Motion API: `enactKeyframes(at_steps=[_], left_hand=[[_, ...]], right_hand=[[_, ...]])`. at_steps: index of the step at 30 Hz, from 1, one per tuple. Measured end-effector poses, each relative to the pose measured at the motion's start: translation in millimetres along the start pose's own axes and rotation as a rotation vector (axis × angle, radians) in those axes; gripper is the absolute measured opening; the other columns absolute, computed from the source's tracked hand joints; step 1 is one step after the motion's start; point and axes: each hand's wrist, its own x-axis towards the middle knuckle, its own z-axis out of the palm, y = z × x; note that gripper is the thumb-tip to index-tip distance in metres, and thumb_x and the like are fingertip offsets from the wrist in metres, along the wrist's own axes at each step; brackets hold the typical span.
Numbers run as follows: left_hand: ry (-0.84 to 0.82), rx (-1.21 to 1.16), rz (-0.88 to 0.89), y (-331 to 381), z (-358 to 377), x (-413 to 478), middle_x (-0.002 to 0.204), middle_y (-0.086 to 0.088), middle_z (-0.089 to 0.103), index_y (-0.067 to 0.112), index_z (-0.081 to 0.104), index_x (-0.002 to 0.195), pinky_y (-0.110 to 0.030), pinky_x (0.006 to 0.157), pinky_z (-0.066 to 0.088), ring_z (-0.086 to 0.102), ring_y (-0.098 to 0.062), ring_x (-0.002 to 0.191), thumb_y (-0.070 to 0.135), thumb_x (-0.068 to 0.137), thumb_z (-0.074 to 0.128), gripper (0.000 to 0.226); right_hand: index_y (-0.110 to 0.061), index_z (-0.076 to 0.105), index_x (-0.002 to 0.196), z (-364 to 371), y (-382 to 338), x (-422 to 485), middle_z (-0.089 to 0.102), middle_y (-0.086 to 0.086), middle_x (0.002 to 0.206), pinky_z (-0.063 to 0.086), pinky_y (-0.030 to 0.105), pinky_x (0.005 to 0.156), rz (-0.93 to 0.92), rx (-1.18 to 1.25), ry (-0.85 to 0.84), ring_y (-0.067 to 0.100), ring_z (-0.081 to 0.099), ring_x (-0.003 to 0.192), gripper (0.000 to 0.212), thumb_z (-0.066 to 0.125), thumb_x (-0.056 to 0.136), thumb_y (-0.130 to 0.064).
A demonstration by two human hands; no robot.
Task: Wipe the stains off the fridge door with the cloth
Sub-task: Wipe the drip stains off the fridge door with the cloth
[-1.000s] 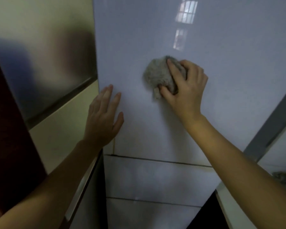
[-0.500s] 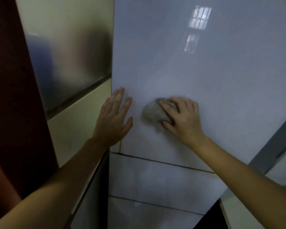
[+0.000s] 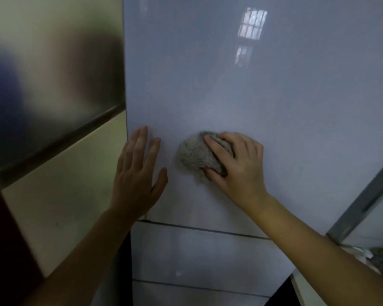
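The pale, glossy fridge door (image 3: pixel 263 96) fills most of the frame from the centre to the right edge, a window glare near the top. My left hand (image 3: pixel 137 173) lies flat and open against the door's left edge, lower centre-left, bracing and holding nothing. Just to its right, my right hand (image 3: pixel 237 164) has its fingers closed over the bunched grey cloth (image 3: pixel 192 155), pressing it onto the door at mid-frame. I judge I am mid-wipe. I can't make out any stains in this light, so the next stroke calls for firm pressure across fresh door.
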Motion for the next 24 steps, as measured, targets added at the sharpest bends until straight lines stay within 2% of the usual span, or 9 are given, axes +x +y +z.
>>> enactKeyframes(at_steps=[3,9,12,17,21,24], left_hand=[[0.013,0.007,-0.009,1,3,-3,0.164,-0.023,0.024,0.003,0.036,0.154,-0.051,0.124,0.026,0.02,-0.036,0.155,0.036,0.1,0.049,0.064],[0.016,0.059,-0.013,0,11,-27,0.166,-0.019,0.02,0.008,0.033,0.156,-0.041,0.124,0.022,0.02,-0.033,0.156,0.039,0.102,0.043,0.063],[-0.002,0.064,-0.091,1,16,-55,0.167,-0.018,0.018,0.011,0.031,0.156,-0.039,0.124,0.02,0.019,-0.032,0.156,0.039,0.102,0.043,0.063],[-0.035,0.066,-0.171,4,25,-120,0.165,-0.02,0.023,0.005,0.036,0.154,-0.045,0.117,0.032,0.026,-0.036,0.153,0.036,0.1,0.045,0.063],[-0.091,0.057,-0.215,3,39,-168,0.166,-0.016,0.023,0.01,0.033,0.155,-0.036,0.118,0.024,0.028,-0.034,0.152,0.039,0.099,0.043,0.065],[-0.148,0.017,-0.253,7,50,-196,0.167,-0.014,0.022,0.009,0.034,0.156,-0.039,0.121,0.024,0.025,-0.032,0.154,0.041,0.099,0.043,0.066]], right_hand=[[-0.018,0.066,0.134,4,-3,-9,0.064,0.013,0.126,0.038,0.045,0.094,0.019,0.013,-0.004,0.033,0.058,0.115,0.056,0.076,0.084,-0.041],[-0.019,0.066,0.134,17,-8,-31,0.064,0.012,0.126,0.036,0.044,0.095,0.029,0.043,0.028,0.033,0.056,0.115,0.056,0.076,0.084,-0.041],[-0.019,0.066,0.134,25,-8,-46,0.064,0.012,0.125,0.034,0.043,0.094,0.003,0.051,0.042,0.032,0.053,0.115,0.055,0.075,0.085,-0.042],[-0.018,0.066,0.134,37,-13,-68,0.062,0.013,0.126,0.032,0.042,0.093,-0.056,0.052,0.037,0.031,0.047,0.116,0.056,0.075,0.084,-0.041],[-0.018,0.064,0.134,44,-17,-77,0.061,0.012,0.127,0.03,0.041,0.093,-0.089,0.054,0.01,0.03,0.046,0.117,0.059,0.073,0.083,-0.044],[-0.018,0.063,0.136,44,-20,-80,0.059,0.012,0.128,0.029,0.04,0.093,-0.092,0.038,-0.001,0.03,0.046,0.117,0.061,0.073,0.081,-0.045]])
